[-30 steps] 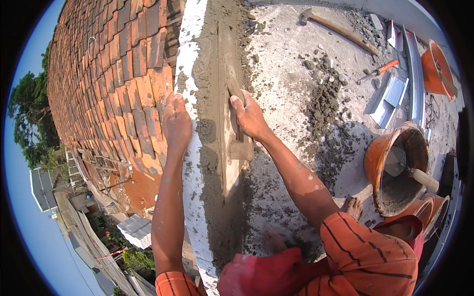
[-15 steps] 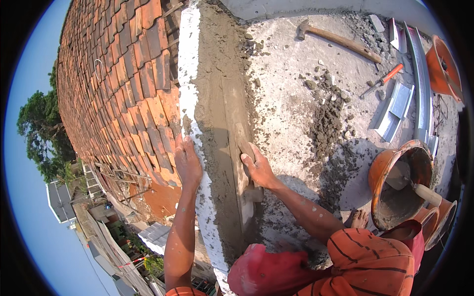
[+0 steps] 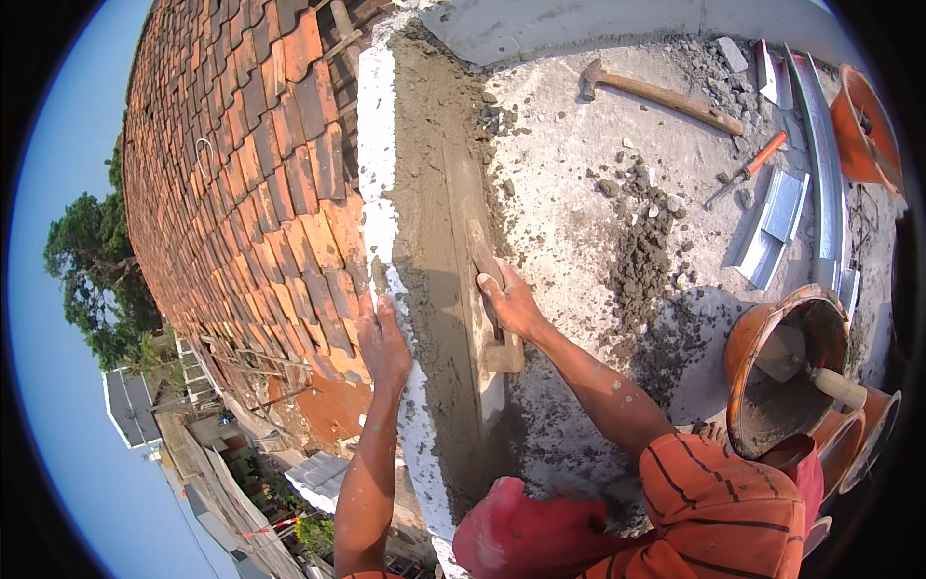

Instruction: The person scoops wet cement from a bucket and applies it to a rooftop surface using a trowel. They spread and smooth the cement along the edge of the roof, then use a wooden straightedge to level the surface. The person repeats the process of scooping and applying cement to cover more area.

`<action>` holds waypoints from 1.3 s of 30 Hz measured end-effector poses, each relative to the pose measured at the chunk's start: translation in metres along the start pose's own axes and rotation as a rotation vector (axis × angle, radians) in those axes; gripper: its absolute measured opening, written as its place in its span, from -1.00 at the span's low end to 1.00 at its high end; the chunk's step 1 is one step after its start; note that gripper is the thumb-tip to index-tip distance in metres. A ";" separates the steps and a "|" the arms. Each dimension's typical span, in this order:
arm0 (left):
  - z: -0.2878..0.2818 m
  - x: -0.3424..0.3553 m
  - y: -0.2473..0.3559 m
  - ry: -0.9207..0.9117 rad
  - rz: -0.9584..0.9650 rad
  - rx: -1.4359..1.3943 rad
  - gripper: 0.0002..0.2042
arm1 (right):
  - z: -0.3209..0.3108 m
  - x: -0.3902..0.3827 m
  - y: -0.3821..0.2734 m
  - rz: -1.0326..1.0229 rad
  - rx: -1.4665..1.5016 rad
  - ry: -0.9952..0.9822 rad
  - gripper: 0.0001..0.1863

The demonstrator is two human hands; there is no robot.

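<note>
1. Where the parapet meets the tiled roof, a person leans over the wall top [image 3: 424, 145], which is spread with wet grey mortar [image 3: 434, 289], and works a long wooden float [image 3: 479, 289] along it.
2. The right hand [image 3: 511, 307] is closed around the float's handle, fingers folded over the wood, and the board lies flat on the mortar along the inner side of the wall top.
3. The left hand [image 3: 383, 340] lies spread on the white outer edge [image 3: 378, 212] of the wall, palm down, gripping nothing; it looks like a brace against the drop to the roof tiles [image 3: 251, 193] beyond.
4. To do this smoothing well, I would judge that the float should stay flat with even pressure, since a tipped edge would gouge the soft layer or push mortar over the white rim.
5. Long strokes in line with the wall should suit better than short dabs, and the braced hand ought to stay off the fresh surface.
6. The right forearm runs up from the orange striped sleeve [image 3: 714, 502], elbow slightly bent and wrist low, so the push comes from the shoulder.
7. The left arm is nearly straight and reaches up from the lower edge of the view.
8. On the concrete slab [image 3: 579, 174] to the right lie a hammer [image 3: 661, 95], a screwdriver [image 3: 748, 166] with an orange handle, bent metal pieces [image 3: 772, 227] and a heap of loose mortar [image 3: 641, 261]; an orange bucket [image 3: 781, 376] of mix stands near the person's knee.
</note>
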State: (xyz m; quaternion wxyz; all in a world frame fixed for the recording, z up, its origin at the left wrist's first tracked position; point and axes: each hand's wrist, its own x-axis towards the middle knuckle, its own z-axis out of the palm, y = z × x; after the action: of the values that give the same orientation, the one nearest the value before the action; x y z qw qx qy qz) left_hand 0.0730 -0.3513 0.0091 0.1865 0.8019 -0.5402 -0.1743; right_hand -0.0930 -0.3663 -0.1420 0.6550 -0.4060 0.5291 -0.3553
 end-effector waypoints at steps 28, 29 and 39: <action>0.002 -0.001 0.010 0.025 -0.006 -0.151 -0.51 | -0.014 0.057 -0.019 -0.054 0.014 0.083 -0.27; 0.002 -0.001 0.014 0.025 0.008 -0.171 -0.52 | -0.020 0.080 -0.026 -0.055 0.016 0.090 -0.26; 0.009 0.004 -0.010 0.099 0.053 -0.006 -0.46 | -0.043 0.128 -0.100 -0.176 -0.023 0.072 -0.24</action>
State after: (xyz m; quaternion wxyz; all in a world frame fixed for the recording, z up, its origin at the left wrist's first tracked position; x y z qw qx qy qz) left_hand 0.0786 -0.3520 -0.0037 0.2198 0.7945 -0.5508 -0.1310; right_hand -0.1149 -0.5297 -0.1077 0.5973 -0.4453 0.5184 -0.4197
